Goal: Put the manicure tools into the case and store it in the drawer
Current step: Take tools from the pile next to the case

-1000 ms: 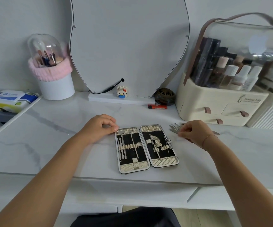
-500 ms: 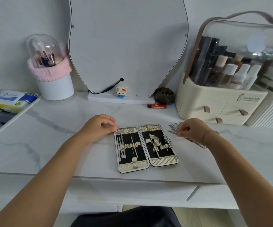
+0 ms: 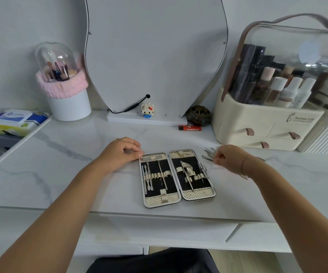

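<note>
Case (image 3: 178, 177) lies open flat on the marble tabletop (image 3: 60, 174), near the front edge, between both hands. Two halves side by side, hinge running front-to-back, so each half's long axis points away from the person, tilted slightly left at the far end. Silver frame, black lining, textured pale-gold end panels and a strap of loops across each half. Left half holds several thin steel tools lying along the long axis; right half holds a clipper-like piece and a couple of slim tools, some loops unfilled. Loose manicure tools (image 3: 209, 154) sit in a fanned cluster on the tabletop just right of the case's far right corner, tips pointing left and away. Right hand (image 3: 230, 159) is curled over that cluster, fingers bunched on it; can't tell which tool is pinched, if any. Left hand (image 3: 121, 152) rests loosely curled on the tabletop, fingertips touching the case's far left corner, nothing in it.
</note>
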A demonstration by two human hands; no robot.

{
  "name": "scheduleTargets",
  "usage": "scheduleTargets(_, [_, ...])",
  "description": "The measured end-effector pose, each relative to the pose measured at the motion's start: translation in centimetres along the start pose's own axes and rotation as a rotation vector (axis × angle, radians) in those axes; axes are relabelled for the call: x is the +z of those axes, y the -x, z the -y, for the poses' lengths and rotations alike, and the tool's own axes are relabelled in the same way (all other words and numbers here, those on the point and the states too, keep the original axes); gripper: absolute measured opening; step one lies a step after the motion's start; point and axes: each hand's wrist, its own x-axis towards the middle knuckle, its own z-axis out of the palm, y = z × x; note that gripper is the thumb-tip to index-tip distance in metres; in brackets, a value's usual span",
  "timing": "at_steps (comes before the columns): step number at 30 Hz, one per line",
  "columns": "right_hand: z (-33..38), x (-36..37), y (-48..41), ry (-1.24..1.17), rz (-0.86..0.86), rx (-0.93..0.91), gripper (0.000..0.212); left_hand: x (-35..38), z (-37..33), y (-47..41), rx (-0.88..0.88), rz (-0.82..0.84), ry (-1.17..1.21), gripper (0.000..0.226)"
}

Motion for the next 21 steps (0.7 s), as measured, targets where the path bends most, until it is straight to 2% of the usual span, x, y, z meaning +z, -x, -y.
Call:
scheduleTargets(3, [0.9,-0.3,0.2,-0.157,-0.083,-0.085,0.015,-0.1,0.0,0.1,-0.009,0.004,-0.002,0.036])
scheduleTargets(6, [3.3,-0.5,0.4,-0.619,-0.072,-0.172,0.004,-0.2,-0.1,0.1,-0.021,0.012,-0.013,0.025])
scheduleTargets(8, [5.5,-0.3,0.1,-0.825,0.029,-0.203,0.021,-0.2,-0.2,0.0,-0.028,0.015,-0.022,0.016])
scheduleTargets(13, [11.1,1.3,-1.3,-0.921,0.195,-0.224,0.031,-0.2,-0.1,-0.1,-0.034,0.012,-0.06,0.005])
scheduleTargets(17, [12.9,2.0,-2.1,-0.947,0.234,-0.221,0.04,-0.1,0.1,-0.2,-0.034,-0.006,-0.063,0.008])
scheduleTargets(21, [13.3,2.4,-2.4,-0.938,0.234,-0.224,0.038,-0.1,0.1,-0.2,-0.031,-0.01,-0.06,0.01])
